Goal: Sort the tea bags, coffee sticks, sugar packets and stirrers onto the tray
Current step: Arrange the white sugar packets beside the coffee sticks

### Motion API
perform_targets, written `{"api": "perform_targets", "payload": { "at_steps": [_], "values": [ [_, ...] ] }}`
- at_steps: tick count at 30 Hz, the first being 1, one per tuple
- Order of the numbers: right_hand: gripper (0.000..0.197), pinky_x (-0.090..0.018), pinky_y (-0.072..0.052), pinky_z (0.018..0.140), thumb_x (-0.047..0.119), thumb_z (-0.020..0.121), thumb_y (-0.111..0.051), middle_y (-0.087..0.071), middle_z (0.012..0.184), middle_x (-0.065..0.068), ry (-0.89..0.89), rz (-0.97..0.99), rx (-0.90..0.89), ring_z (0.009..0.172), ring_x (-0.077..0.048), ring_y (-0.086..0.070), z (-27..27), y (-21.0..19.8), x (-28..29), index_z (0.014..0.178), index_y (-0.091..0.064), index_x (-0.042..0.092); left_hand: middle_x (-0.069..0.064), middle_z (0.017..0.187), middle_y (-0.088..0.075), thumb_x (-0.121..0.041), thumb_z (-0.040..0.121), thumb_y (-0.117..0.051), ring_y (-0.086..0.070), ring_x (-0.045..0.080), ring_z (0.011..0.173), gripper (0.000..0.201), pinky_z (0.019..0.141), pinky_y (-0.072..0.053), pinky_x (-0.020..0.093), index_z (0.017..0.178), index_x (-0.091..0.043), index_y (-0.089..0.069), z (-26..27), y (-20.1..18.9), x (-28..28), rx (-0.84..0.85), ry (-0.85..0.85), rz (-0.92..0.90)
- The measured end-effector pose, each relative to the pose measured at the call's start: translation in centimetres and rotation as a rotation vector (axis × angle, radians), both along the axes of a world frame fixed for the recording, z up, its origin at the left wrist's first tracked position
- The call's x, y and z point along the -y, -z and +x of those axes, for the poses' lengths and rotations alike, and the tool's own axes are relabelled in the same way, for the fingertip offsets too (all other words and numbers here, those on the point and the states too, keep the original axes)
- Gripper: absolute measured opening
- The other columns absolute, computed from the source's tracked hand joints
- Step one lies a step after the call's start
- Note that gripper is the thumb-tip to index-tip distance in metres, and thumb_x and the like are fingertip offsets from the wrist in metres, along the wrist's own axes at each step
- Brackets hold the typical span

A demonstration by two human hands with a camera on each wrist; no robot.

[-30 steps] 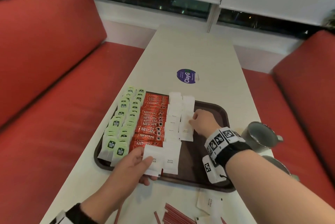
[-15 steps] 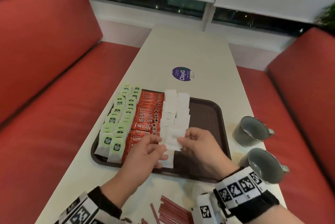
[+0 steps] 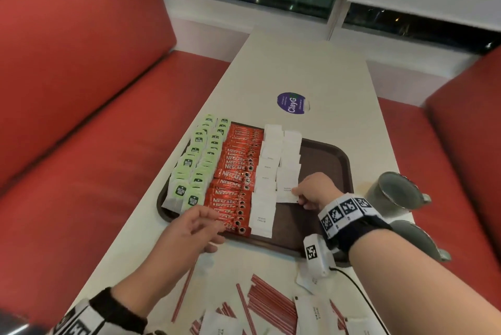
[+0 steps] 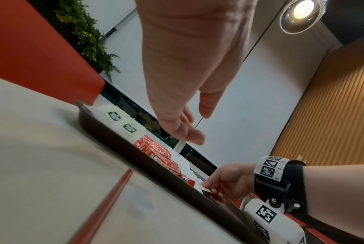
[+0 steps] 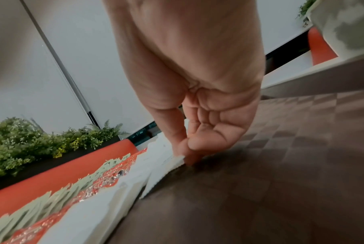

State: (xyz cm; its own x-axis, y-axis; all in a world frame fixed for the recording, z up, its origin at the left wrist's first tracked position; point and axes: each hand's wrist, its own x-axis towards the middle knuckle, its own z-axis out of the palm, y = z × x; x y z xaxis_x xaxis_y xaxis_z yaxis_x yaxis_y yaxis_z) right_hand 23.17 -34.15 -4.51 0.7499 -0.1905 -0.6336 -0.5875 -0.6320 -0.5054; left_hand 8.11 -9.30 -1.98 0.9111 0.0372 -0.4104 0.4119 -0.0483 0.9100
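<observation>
A dark brown tray (image 3: 328, 161) holds two columns of green tea bags (image 3: 196, 164), a row of red coffee sticks (image 3: 235, 180) and two columns of white sugar packets (image 3: 273, 161). My right hand (image 3: 297, 197) pinches a sugar packet (image 3: 286, 193) by its corner at the near end of the right column, low on the tray; the right wrist view shows the same packet (image 5: 177, 159) at the fingertips (image 5: 182, 148). My left hand (image 3: 217, 234) hovers empty over the tray's front edge, its fingers (image 4: 194, 137) relaxed. Red stirrers (image 3: 271, 305) and loose sugar packets (image 3: 311, 310) lie on the table near me.
Two grey mugs (image 3: 393, 191) (image 3: 418, 239) stand at the table's right edge beside the tray. One stirrer (image 3: 184, 291) lies apart at the left. A purple sticker (image 3: 291, 103) marks the table beyond the tray. Red benches flank both sides.
Both hands held a sugar packet above the tray half a second ago. Now the right hand has it down at the right column's near end, and the left hand has pulled back empty.
</observation>
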Motion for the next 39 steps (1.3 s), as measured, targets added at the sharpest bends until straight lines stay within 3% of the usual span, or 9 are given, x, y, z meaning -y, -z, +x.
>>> {"api": "perform_targets", "payload": {
  "at_steps": [6, 11, 17, 22, 26, 29, 31, 35, 39],
  "values": [
    [0.023, -0.034, -0.053, 0.078, 0.014, 0.090, -0.060, -0.059, 0.064, -0.010, -0.162, -0.213, -0.017, 0.069, -0.025, -0.060, -0.6, -1.2, -1.1, 0.072, -0.056, 0.003, 0.006, 0.090, -0.072, -0.011, 0.090, -0.060, -0.068, 0.019, 0.082, 0.009, 0.074, -0.053, 0.032, 0.098, -0.015, -0.061, -1.7, -0.1, -0.5, 0.022, -0.031, 0.015],
    [0.018, -0.027, -0.045, 0.049, 0.024, 0.090, -0.062, -0.062, 0.070, -0.009, -0.116, -0.074, 0.215, 0.057, -0.019, -0.055, -4.1, -5.2, -0.4, 0.090, -0.060, 0.005, 0.004, 0.090, -0.070, -0.013, 0.090, -0.061, -0.068, 0.015, 0.081, 0.008, 0.072, -0.052, 0.028, 0.097, -0.018, -0.061, -2.9, -0.9, -0.4, 0.081, 0.022, 0.080],
    [0.017, -0.026, -0.046, 0.055, 0.026, 0.089, -0.062, -0.067, 0.075, -0.005, -0.147, 0.023, 0.439, 0.061, -0.014, -0.057, -13.7, -9.5, 3.5, 0.085, -0.065, 0.009, 0.001, 0.092, -0.068, -0.021, 0.088, -0.064, -0.063, 0.014, 0.089, 0.006, 0.076, -0.051, 0.026, 0.093, -0.024, -0.065, -5.3, -1.5, 0.1, 0.093, 0.245, 0.256],
    [0.011, -0.023, -0.041, 0.063, 0.028, 0.084, -0.070, -0.066, 0.090, 0.003, -0.268, -0.206, 0.236, 0.079, -0.012, -0.058, -20.4, -5.8, 7.1, 0.088, -0.068, 0.018, -0.013, 0.091, -0.065, -0.028, 0.087, -0.064, -0.059, 0.000, 0.089, 0.005, 0.073, -0.045, 0.014, 0.092, -0.030, -0.066, -6.5, -0.7, 3.2, 0.155, 0.443, 0.452],
    [0.045, -0.026, -0.046, 0.081, 0.036, 0.081, -0.070, -0.058, 0.120, 0.001, -0.271, -0.409, 0.116, 0.104, -0.016, -0.055, -23.1, -2.1, 8.9, 0.121, -0.060, 0.018, -0.014, 0.107, -0.062, -0.032, 0.088, -0.062, -0.057, 0.005, 0.100, 0.013, 0.077, -0.042, 0.011, 0.102, -0.030, -0.064, -5.8, 0.3, 7.8, 0.183, 0.610, 0.549],
    [0.043, -0.028, -0.044, 0.077, 0.043, 0.079, -0.066, -0.059, 0.116, -0.002, -0.292, -0.476, 0.072, 0.103, -0.021, -0.056, -24.2, -1.0, 8.9, 0.112, -0.058, 0.017, -0.008, 0.122, -0.057, -0.034, 0.090, -0.058, -0.054, 0.011, 0.113, 0.031, 0.091, -0.040, 0.020, 0.120, -0.024, -0.060, -5.0, 0.9, 11.3, 0.233, 0.756, 0.727],
    [0.039, -0.028, -0.040, 0.071, 0.044, 0.079, -0.064, -0.056, 0.109, -0.003, -0.302, -0.486, 0.062, 0.097, -0.023, -0.055, -24.7, -0.6, 8.5, 0.105, -0.055, 0.016, -0.003, 0.123, -0.058, -0.036, 0.089, -0.059, -0.054, 0.015, 0.109, 0.037, 0.088, -0.041, 0.024, 0.123, -0.021, -0.057, -4.6, 1.5, 13.0, 0.249, 0.849, 0.842],
    [0.047, -0.029, -0.043, 0.073, 0.038, 0.076, -0.071, -0.055, 0.108, -0.005, -0.236, -0.446, 0.116, 0.099, -0.025, -0.056, -25.2, 0.0, 8.6, 0.108, -0.047, 0.015, -0.002, 0.109, -0.057, -0.035, 0.079, -0.067, -0.054, 0.017, 0.099, 0.042, 0.086, -0.048, 0.035, 0.118, -0.023, -0.056, -4.6, 2.4, 14.5, 0.233, 0.905, 0.961],
    [0.064, -0.034, -0.045, 0.081, 0.041, 0.072, -0.076, -0.047, 0.115, -0.006, -0.186, -0.438, 0.116, 0.107, -0.028, -0.052, -25.6, -0.3, 8.9, 0.119, -0.041, 0.015, -0.001, 0.117, -0.057, -0.029, 0.079, -0.069, -0.055, 0.019, 0.105, 0.046, 0.090, -0.048, 0.035, 0.122, -0.023, -0.054, -4.7, 2.6, 15.2, 0.205, 0.896, 0.961]
  ]
}}
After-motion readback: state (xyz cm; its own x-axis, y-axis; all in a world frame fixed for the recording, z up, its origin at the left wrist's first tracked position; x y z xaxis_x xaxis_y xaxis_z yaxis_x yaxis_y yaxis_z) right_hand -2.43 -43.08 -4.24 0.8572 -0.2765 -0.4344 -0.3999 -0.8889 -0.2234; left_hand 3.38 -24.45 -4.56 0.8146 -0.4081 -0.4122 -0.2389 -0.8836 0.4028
